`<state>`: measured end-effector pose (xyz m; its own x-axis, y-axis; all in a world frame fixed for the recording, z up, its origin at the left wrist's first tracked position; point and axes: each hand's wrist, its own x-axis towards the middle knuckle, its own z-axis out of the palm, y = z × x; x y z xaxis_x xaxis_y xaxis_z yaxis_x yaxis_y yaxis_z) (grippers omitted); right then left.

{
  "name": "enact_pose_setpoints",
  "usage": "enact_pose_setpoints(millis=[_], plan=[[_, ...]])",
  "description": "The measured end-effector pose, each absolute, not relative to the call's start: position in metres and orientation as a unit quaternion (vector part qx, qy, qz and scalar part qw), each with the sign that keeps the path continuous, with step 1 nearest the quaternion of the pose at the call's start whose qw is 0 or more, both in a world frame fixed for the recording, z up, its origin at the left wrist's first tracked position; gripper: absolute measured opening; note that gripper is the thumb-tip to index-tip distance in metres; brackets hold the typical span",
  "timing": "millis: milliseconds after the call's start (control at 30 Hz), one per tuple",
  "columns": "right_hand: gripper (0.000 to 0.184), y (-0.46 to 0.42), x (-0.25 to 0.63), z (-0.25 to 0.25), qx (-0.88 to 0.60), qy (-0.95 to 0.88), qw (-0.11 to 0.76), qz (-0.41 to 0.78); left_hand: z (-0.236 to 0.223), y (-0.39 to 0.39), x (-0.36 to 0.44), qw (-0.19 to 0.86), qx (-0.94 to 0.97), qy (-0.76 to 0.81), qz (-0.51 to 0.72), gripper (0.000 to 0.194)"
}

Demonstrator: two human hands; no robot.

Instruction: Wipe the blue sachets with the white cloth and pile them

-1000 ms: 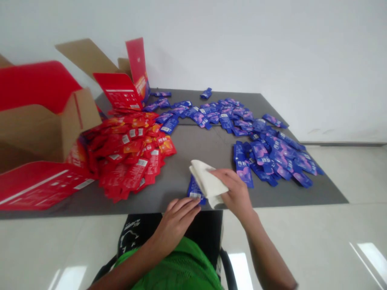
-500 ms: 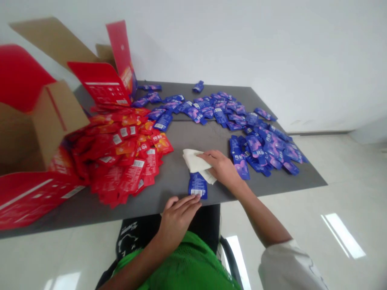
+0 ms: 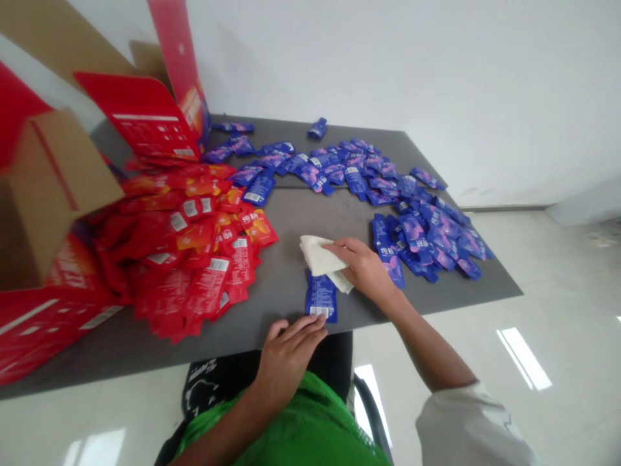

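My right hand (image 3: 361, 268) rests on a folded white cloth (image 3: 321, 259) and presses it against the grey tabletop. Just below the cloth lies a blue sachet (image 3: 321, 296), barcode end towards me, its upper end touching the cloth. My left hand (image 3: 286, 356) is at the near table edge, fingertips beside the sachet's lower end, holding nothing. To the left spreads a heap of red sachets (image 3: 184, 252). To the right and far side lie many blue sachets (image 3: 427, 243).
An open cardboard carton with red flaps (image 3: 48, 194) stands at the left, against the red heap. The dark grey tabletop (image 3: 291, 217) ends at a near edge, with a glossy pale floor (image 3: 533, 291) beyond. A white wall (image 3: 388, 65) rises behind. A black chair back (image 3: 373, 408) shows below.
Since a second ago the cloth has slid off the blue sachet, which now lies uncovered below it. The whole view has tilted and shifted, with the table lower-left and more of my right sleeve showing.
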<state>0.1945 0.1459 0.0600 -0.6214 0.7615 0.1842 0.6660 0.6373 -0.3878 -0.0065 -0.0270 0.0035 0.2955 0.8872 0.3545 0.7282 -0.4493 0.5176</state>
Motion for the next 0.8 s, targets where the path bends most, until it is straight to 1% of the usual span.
enact_pose_setpoints(millis=[67,100,167,233,333,467,533,633,733,800], plan=[[0.058,0.124,0.199,0.066,-0.372,-0.889,0.193,0.184,0.001,-0.027,-0.007,0.130,0.794,0.509,0.308,0.027],[0.054,0.111,0.200,0.067,-0.351,-0.896,0.181,0.206,-0.001,-0.027,-0.007,0.128,0.796,0.508,0.304,0.026],[0.050,0.088,0.200,0.066,-0.314,-0.908,0.130,0.246,-0.003,-0.027,-0.009,0.119,0.803,0.507,0.290,0.025],[0.047,0.080,0.196,0.060,-0.302,-0.909,0.107,0.266,-0.004,-0.027,-0.010,0.116,0.809,0.506,0.277,0.025],[0.049,0.104,0.188,0.052,-0.322,-0.903,0.122,0.256,-0.001,-0.026,-0.011,0.133,0.810,0.500,0.277,0.026],[0.057,0.151,0.184,0.057,-0.396,-0.896,0.101,0.173,0.003,-0.024,-0.010,0.150,0.802,0.499,0.291,0.031],[0.061,0.152,0.186,0.066,-0.416,-0.889,0.123,0.144,0.004,-0.024,-0.010,0.155,0.800,0.501,0.292,0.031],[0.059,0.119,0.192,0.074,-0.372,-0.893,0.175,0.181,0.002,-0.024,-0.010,0.150,0.798,0.503,0.297,0.027],[0.048,0.082,0.193,0.066,-0.299,-0.912,0.157,0.234,0.000,-0.025,-0.011,0.124,0.800,0.498,0.310,0.027],[0.045,0.079,0.191,0.054,-0.293,-0.906,0.155,0.262,0.001,-0.024,-0.012,0.126,0.803,0.493,0.311,0.028]])
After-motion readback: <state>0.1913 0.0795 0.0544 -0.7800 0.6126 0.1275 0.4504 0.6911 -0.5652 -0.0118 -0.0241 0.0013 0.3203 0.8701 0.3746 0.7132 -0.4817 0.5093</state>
